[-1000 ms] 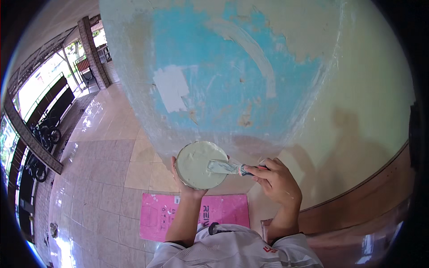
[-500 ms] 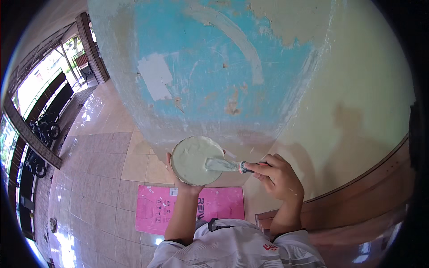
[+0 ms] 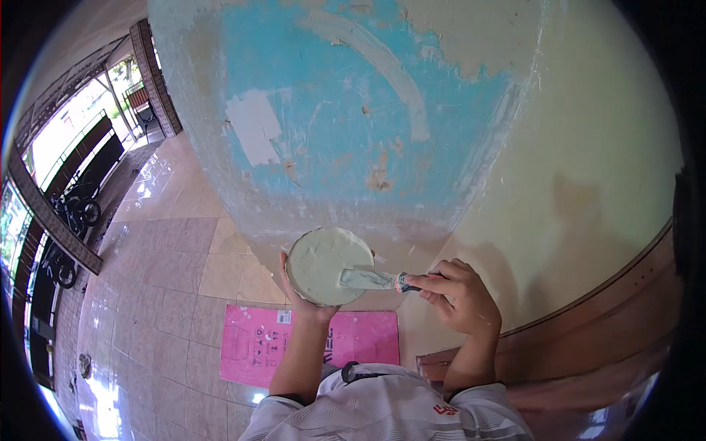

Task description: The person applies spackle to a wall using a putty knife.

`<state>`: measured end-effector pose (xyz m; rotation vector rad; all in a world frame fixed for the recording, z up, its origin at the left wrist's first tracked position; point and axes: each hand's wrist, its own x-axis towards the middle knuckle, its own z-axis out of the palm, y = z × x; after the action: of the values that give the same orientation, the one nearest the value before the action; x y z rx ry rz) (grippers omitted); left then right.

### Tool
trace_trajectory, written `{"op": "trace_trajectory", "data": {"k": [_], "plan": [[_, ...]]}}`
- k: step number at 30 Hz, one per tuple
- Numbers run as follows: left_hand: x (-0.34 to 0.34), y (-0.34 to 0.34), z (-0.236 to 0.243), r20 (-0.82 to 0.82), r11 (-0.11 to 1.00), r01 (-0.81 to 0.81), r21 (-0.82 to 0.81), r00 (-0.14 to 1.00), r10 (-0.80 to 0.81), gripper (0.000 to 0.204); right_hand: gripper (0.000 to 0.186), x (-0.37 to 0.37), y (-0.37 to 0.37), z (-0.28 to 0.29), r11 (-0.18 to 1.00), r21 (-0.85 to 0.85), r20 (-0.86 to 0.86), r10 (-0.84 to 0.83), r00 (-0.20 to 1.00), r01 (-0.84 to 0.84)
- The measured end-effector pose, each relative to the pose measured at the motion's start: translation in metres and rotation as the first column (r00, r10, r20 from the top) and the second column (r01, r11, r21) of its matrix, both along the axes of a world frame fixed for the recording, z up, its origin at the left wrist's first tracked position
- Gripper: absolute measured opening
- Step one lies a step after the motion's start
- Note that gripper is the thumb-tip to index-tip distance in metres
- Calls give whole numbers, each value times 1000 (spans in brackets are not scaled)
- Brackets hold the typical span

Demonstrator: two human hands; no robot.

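My left hand (image 3: 315,309) is wrapped round the underside and side of a round tub (image 3: 292,285) full of pale grey-green filler paste (image 3: 320,259). In my right hand (image 3: 463,298) is a putty knife (image 3: 373,279), gripped by its dark and red handle. Its paste-smeared blade points left and rests on the filler, right of the middle. Behind the tub rises a wall with worn blue paint (image 3: 331,147). It bears a curved smear of filler (image 3: 393,70) and a whitish patch (image 3: 254,126).
A flattened pink cardboard sheet (image 3: 368,331) lies on the tiled floor (image 3: 162,272) below my arms. To the right are a pale green wall (image 3: 588,132) and a brown wooden piece (image 3: 588,331). Motorcycles (image 3: 70,213) stand by a gate at the far left.
The tub and my left hand have shifted slightly right. The putty knife and my right hand have moved slightly down, the blade still on the filler.
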<state>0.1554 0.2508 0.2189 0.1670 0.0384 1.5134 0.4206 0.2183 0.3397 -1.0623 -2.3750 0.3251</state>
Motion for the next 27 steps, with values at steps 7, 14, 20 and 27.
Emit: {"op": "trace_trajectory", "data": {"k": [7,14,20,27], "plan": [[-4,0,-6,175,995,52,-80,984,-38,82,38,6,1,16,994,-109,-165,-21,986,3],[13,-8,16,-36,989,147,29,989,-146,81,28,14,-1,13,970,-225,-360,7,933,-95],[22,-4,20,-8,990,108,-89,994,-109,76,29,18,3,11,918,-395,-306,-98,947,-33],[23,4,30,65,992,125,21,990,-126,75,41,14,6,14,994,86,-208,-53,977,73]]}}
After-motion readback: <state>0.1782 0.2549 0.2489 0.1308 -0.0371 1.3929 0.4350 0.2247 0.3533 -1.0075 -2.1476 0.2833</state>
